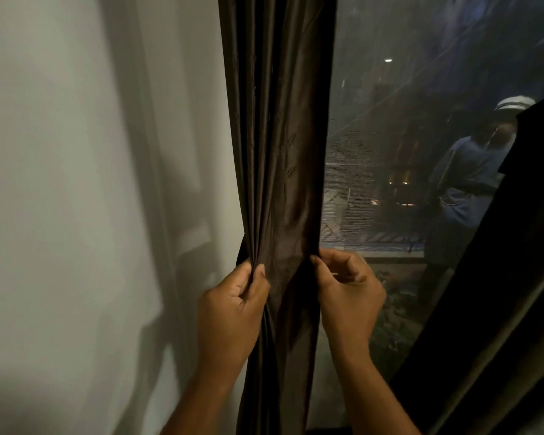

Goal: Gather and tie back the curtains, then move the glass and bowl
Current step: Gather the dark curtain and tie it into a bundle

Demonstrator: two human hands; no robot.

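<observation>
The fingers [258, 271] of the left hand [230, 312] are pinched tight on a bunch of pleats at the wall-side edge of the brown curtain [280, 136], thumb on the front and the other fingers wrapped behind. The right hand [349, 296] has its fingers curled narrow, their tips nipping the curtain's window-side edge at the same height; whether it also holds a tie I cannot tell, though a thin pale line shows between its fingers.

The curtain hangs as a drawn-in column, with the white wall [76, 183] on its left and the dark window [405, 136] on its right. A second dark curtain [500, 293] slants across the frame to the right of the window, well apart from the first, and no hand touches it.

My reading is that the gathering step is in hand: the cloth is bunched but not yet bound. The next move likely calls for bringing the two edges together into one fist and passing a tie around the bundle at that height, keeping the pleats from slipping loose.

The glass and bowl are not in view. No brand, label or writing can be read anywhere; the window shows only a dim reflection of a person.
</observation>
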